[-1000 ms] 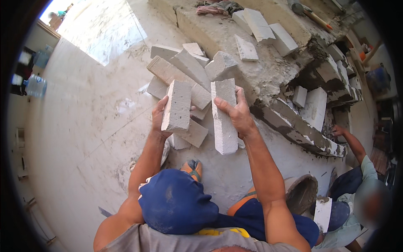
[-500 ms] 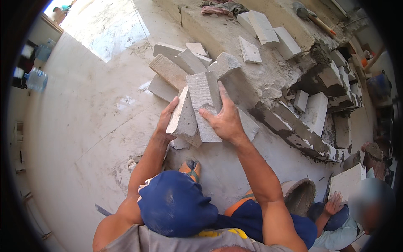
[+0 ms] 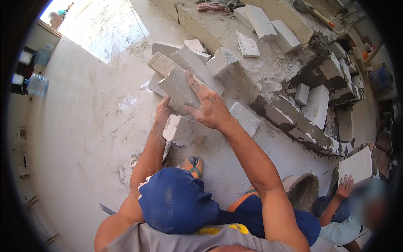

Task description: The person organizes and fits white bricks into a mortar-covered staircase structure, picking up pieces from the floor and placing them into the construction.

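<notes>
My right hand [image 3: 206, 107] grips a pale, rough block [image 3: 177, 87], tilted over a loose pile. My left hand [image 3: 163, 110] reaches up to the lower left edge of that same block, fingers curled against it and partly hidden. Just below both hands lies another pale block [image 3: 176, 127] with a chipped surface, in slight dust. Behind them, several similar blocks [image 3: 195, 69] lean on one another beside a low concrete step.
Concrete step [image 3: 273, 63] holds loose blocks, rags [image 3: 214, 6] and a mallet [image 3: 312, 14]. Mortared blockwork [image 3: 315, 138] runs rightward. A bucket [image 3: 302, 189] sits lower right, near a co-worker's hand [image 3: 345, 188] on a pale slab [image 3: 354, 164]. Water jugs [image 3: 37, 84] stand far left.
My right hand moved left and tilted its block. The block formerly in my left hand now lies below, and that hand has moved up. The co-worker has raised a slab at lower right.
</notes>
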### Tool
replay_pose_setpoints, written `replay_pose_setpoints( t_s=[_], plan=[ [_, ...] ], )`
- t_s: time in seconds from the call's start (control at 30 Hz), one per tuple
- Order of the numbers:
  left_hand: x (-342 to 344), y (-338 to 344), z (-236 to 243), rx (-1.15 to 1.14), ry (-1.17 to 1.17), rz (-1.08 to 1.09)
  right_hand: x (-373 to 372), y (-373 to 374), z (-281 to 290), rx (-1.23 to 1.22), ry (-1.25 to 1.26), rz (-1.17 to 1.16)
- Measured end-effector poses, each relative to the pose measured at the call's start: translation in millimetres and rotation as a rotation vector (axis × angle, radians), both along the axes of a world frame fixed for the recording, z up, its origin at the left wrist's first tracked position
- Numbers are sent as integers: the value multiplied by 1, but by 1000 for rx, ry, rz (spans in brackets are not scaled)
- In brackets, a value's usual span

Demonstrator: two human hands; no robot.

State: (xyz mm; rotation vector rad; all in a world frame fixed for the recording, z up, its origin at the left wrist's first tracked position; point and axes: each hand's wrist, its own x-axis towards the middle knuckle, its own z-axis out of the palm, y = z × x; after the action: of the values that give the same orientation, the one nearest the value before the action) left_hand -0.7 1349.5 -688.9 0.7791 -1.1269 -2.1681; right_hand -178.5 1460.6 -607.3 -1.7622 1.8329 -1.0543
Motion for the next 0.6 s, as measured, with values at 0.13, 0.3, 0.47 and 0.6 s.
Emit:
replay_pose_setpoints(
  t_s=[0.13, 0.3, 0.47, 0.6],
  plan=[
    [-30, 33, 41, 453, 182, 99, -6, -4, -6, -16, -26, -84],
    [-41, 25, 18, 139, 43, 252, -24, 0, -13, -40, -206, -286],
    [-42, 25, 33, -142, -99, 399, -71, 53, -80, 19, -100, -421],
    [-32, 36, 25, -290, -138, 378, -72, 78, -65, -18, 480, -432]
  ],
)
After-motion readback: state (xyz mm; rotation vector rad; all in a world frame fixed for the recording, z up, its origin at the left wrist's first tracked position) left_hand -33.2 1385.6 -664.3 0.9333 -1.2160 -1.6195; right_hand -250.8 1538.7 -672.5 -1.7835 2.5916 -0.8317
